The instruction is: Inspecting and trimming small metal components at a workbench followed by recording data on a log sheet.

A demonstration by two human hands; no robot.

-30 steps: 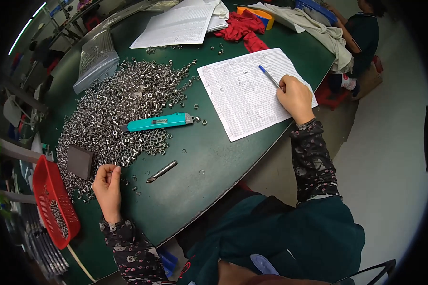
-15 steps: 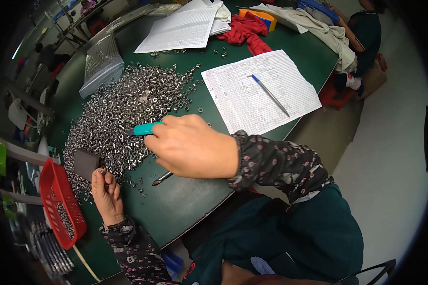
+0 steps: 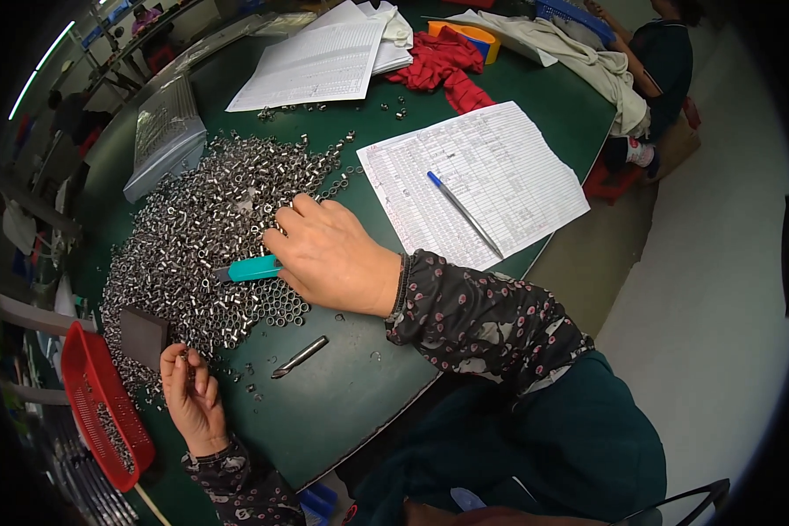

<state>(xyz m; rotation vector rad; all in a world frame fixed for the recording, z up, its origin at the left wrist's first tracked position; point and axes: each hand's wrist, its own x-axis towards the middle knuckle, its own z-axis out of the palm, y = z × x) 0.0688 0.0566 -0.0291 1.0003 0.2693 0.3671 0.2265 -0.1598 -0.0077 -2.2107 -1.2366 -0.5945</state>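
Note:
My right hand [image 3: 335, 256] is closed around a teal utility knife [image 3: 256, 268], its dark tip over a broad heap of small shiny metal rings [image 3: 206, 237]. The knife lies level across the heap's near right part; whether it touches the rings I cannot tell. At the heap's near left edge, my left hand [image 3: 195, 399] has thumb and fingers pinched together, with something small and dark at the tips. A flat dark grey block [image 3: 144, 338] lies just beyond those fingertips. Between my hands, a fluted metal cutter [image 3: 300, 357] rests on the green table.
A red perforated basket [image 3: 105, 403] with rings inside stands at left. A clear plastic bag [image 3: 167, 127] is behind the heap. To the right lies a printed sheet [image 3: 508, 167] with a pen [image 3: 465, 213]. Farther off are papers [image 3: 316, 70], a red cloth [image 3: 438, 61] and a seated person [image 3: 662, 61].
My right hand with the knife has shifted left over the heap, uncovering the whole cutter. The view has tilted slightly. My left hand keeps its pinch beside the block.

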